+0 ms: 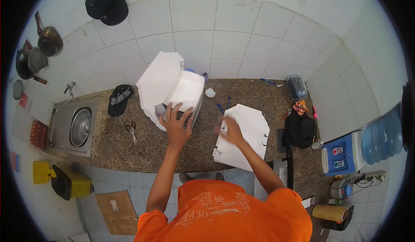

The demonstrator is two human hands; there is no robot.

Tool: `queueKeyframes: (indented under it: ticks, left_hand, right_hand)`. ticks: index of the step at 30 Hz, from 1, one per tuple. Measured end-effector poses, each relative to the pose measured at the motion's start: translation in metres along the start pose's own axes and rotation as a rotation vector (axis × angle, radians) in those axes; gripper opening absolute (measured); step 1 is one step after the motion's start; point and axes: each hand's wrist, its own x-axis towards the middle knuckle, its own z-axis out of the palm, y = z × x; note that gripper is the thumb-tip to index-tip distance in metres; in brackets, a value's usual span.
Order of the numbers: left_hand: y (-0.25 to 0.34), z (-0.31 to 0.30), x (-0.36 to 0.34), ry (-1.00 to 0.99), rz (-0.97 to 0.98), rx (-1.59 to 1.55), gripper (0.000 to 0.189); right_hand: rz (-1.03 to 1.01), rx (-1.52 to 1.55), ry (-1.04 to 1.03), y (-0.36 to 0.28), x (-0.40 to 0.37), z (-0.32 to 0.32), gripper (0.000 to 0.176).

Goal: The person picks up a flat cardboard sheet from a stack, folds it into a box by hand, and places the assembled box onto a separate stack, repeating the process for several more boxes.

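Left hand [176, 128], fingers spread, resting on box stack [189, 87]; right hand [233, 132] blurred over flat blanks [248, 120] right of stack, grip unclear. Likely blank-picking; calls for separating one sheet.

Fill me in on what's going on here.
A person in an orange shirt stands at a speckled counter. The left hand is spread at the near end of the stacked open white boxes. The right hand, blurred, is over the flat white box blanks; its grip is unclear. Scissors lie left of the left hand.
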Motion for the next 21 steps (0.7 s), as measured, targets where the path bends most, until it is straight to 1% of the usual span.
queueKeyframes:
  ticks: [1, 2, 3, 4, 5, 7, 8, 9, 10, 11, 12, 13, 14, 15, 16, 17, 19, 20, 21]
  left_hand:
    - [0.004, -0.002, 0.0, -0.002, 0.001, -0.007, 0.038]
    - [0.008, -0.004, -0.004, 0.041, -0.02, -0.026, 0.04]
    - [0.013, -0.005, -0.01, 0.08, -0.037, -0.046, 0.042]
    - [0.015, -0.003, -0.021, 0.105, -0.002, -0.043, 0.042]
    - [0.02, 0.002, -0.03, 0.092, 0.01, -0.055, 0.042]
    - [0.034, 0.012, -0.054, 0.057, -0.048, -0.382, 0.036]
    - [0.041, 0.019, -0.065, 0.04, -0.045, -0.393, 0.036]
    - [0.048, 0.026, -0.074, -0.102, -0.153, -0.585, 0.035]
    - [0.053, 0.034, -0.082, -0.245, -0.263, -0.772, 0.033]
    - [0.057, 0.04, -0.089, -0.257, -0.259, -0.778, 0.033]
    - [0.061, 0.046, -0.093, -0.386, -0.392, -0.883, 0.029]
    - [0.062, 0.052, -0.097, -0.516, -0.528, -0.983, 0.026]
    - [0.062, 0.058, -0.102, -0.521, -0.53, -0.985, 0.026]
    - [0.061, 0.065, -0.105, -0.578, -0.63, -1.01, 0.024]
    - [0.06, 0.071, -0.108, -0.633, -0.731, -1.032, 0.022]
    - [0.06, 0.073, -0.11, -0.634, -0.733, -1.033, 0.022]
    - [0.06, 0.078, -0.111, -0.68, -0.722, -1.017, 0.021]
    - [0.061, 0.081, -0.112, -0.685, -0.72, -1.019, 0.021]
    - [0.062, 0.084, -0.113, -0.711, -0.756, -1.02, 0.021]
  right_hand:
    - [0.052, -0.403, -0.333, 0.044, -0.049, 0.021, 0.095]
    - [0.186, -0.487, -0.643, 0.046, -0.088, 0.017, 0.124]
    - [0.301, -0.478, -0.874, 0.055, -0.114, 0.016, 0.137]
    - [0.309, -0.407, -0.81, 0.051, -0.134, 0.005, 0.123]
    - [0.328, -0.397, -0.804, 0.056, -0.139, 0.001, 0.123]
    - [0.19, -0.279, -0.669, 0.079, -0.153, -0.002, 0.086]
    - [0.121, -0.223, -0.598, 0.086, -0.158, -0.004, 0.068]
    - [0.138, -0.217, -0.595, 0.089, -0.152, -0.013, 0.068]
    - [0.2, -0.025, -0.674, 0.096, -0.14, -0.024, 0.053]
    - [0.259, 0.17, -0.746, 0.097, -0.135, -0.032, 0.038]
    - [0.246, 0.277, -0.59, 0.093, -0.139, -0.039, 0.016]
    - [0.252, 0.278, -0.586, 0.089, -0.142, -0.044, 0.016]
    - [0.263, 0.26, -0.458, 0.084, -0.144, -0.049, 0.016]
    - [0.269, 0.239, -0.328, 0.08, -0.144, -0.054, 0.015]
    - [0.282, 0.13, -0.218, 0.071, -0.147, -0.053, 0.011]
    - [0.285, 0.129, -0.22, 0.062, -0.147, -0.054, 0.011]
    - [0.288, -0.094, 0.016, 0.047, -0.147, -0.056, 0.016]
    - [0.292, -0.095, 0.018, 0.04, -0.146, -0.059, 0.016]
    - [0.384, -0.068, 0.002, 0.036, -0.142, -0.064, 0.018]
